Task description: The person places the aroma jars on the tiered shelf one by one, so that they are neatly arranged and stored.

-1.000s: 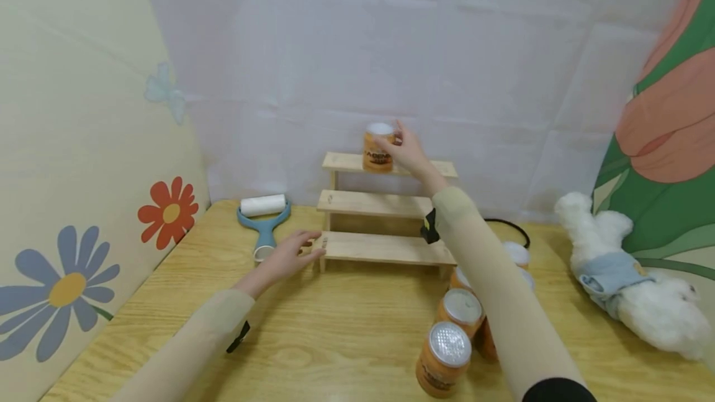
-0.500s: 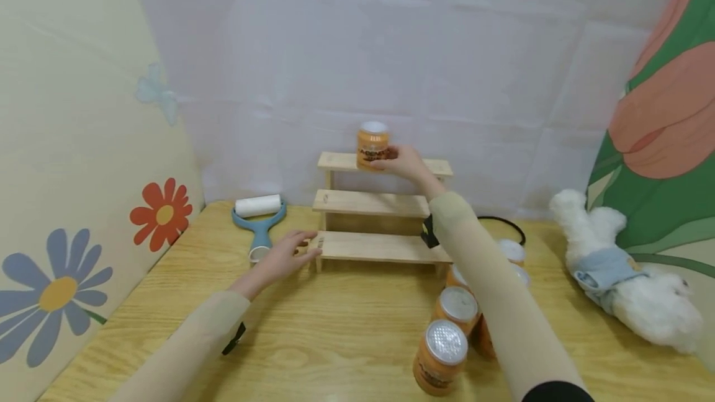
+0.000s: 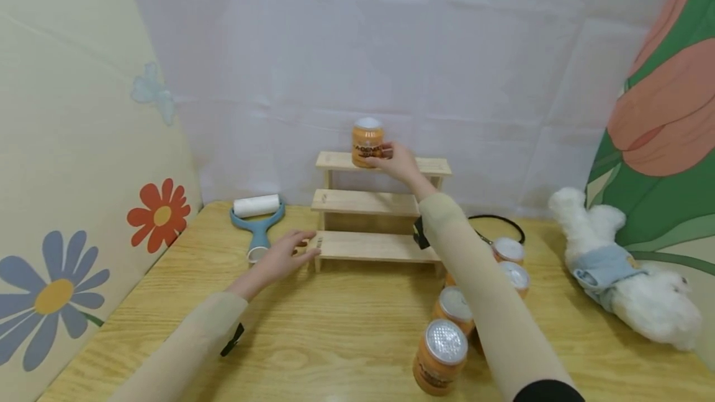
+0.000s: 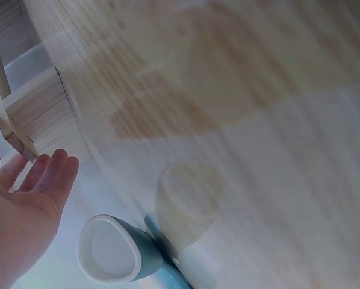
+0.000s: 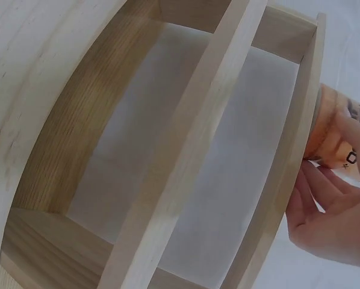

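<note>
An orange can point(image 3: 367, 141) with a pale lid and dark lettering stands upright on the top step of a three-step wooden shelf point(image 3: 365, 202). My right hand point(image 3: 399, 163) grips that can low on its right side, thumb across the front. In the right wrist view the can point(image 5: 330, 129) shows at the step's edge, with the right hand point(image 5: 330, 211) around it. At the left end of the lowest step is my left hand point(image 3: 282, 259), its fingers loosely bent around the corner. The left wrist view shows this hand point(image 4: 32, 198) with fingertips at the board's end.
Several more orange cans point(image 3: 441, 358) stand on the table right of the shelf, partly hidden by my right sleeve. A blue roller point(image 3: 259, 225) with a white drum lies left of the shelf. A white plush toy point(image 3: 620, 278) lies at far right, near a black cord loop point(image 3: 503, 221).
The can has shifted slightly left along the top step with my right hand, which has moved from the can's upper part to lower on its side. The left hand stays at the shelf corner.
</note>
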A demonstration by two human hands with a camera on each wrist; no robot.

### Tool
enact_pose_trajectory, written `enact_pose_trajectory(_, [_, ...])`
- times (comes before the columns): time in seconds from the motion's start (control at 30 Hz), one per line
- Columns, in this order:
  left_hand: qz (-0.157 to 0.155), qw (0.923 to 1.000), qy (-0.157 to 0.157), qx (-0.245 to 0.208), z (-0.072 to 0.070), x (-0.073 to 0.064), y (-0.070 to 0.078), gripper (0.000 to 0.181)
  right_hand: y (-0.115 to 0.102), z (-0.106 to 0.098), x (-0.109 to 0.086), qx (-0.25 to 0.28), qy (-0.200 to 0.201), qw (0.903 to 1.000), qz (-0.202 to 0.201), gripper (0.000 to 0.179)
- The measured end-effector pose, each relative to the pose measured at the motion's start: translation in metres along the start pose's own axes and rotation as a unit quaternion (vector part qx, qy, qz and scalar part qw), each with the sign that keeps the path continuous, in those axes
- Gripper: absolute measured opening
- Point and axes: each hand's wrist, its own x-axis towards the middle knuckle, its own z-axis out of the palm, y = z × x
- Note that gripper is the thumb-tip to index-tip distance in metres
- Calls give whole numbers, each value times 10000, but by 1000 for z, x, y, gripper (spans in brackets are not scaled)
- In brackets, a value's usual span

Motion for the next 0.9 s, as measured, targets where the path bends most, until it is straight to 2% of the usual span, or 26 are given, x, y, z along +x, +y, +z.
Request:
enact_pose_trajectory(0.27, [76, 9999, -103, -17, 5, 3, -1, 53, 3, 0, -3, -172, -20, 9998, -111, 57])
enact_pose_trajectory(0.53, [28, 10000, -89, 17, 1, 8, -4, 55, -5, -18, -14, -80, -288, 9993, 236, 66])
enact_pose_trajectory(0.9, [3, 9999, -118, -36, -3, 11, -13, 58, -12, -38, -40, -385, -424, 9976, -380, 56])
